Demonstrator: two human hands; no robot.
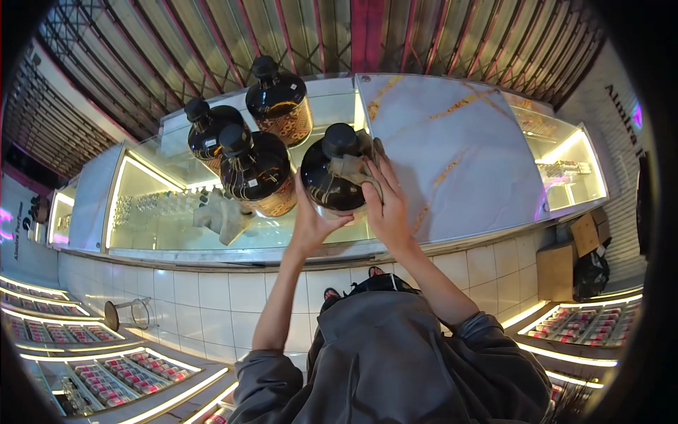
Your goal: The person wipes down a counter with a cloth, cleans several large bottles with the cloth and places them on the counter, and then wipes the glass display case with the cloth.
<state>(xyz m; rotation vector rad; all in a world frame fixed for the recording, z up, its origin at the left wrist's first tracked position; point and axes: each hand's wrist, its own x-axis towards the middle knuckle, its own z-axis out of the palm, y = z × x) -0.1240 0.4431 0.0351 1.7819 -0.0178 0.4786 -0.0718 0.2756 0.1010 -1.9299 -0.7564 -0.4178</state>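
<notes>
A large dark glass bottle with a black cap [326,180] stands on the glass-topped display counter [176,242], between my two hands. My left hand [313,225] is wrapped round its lower left side. In my right hand [385,205] is a greyish cloth [351,169], pressed against the bottle's right shoulder. Three similar bottles stand to the left: a near one [258,173], one behind it [212,131], and one at the back [279,106], with patterned gold lower parts. A second crumpled cloth [223,218] lies on the glass left of my hands.
A white marble-look counter panel [459,148] adjoins on the right. Metal folding shutters [304,35] stand behind. Cardboard boxes [556,272] sit on the floor at right. A stool [131,314] stands on the tiles at left. Lit shelves of small bottles [106,381] flank me.
</notes>
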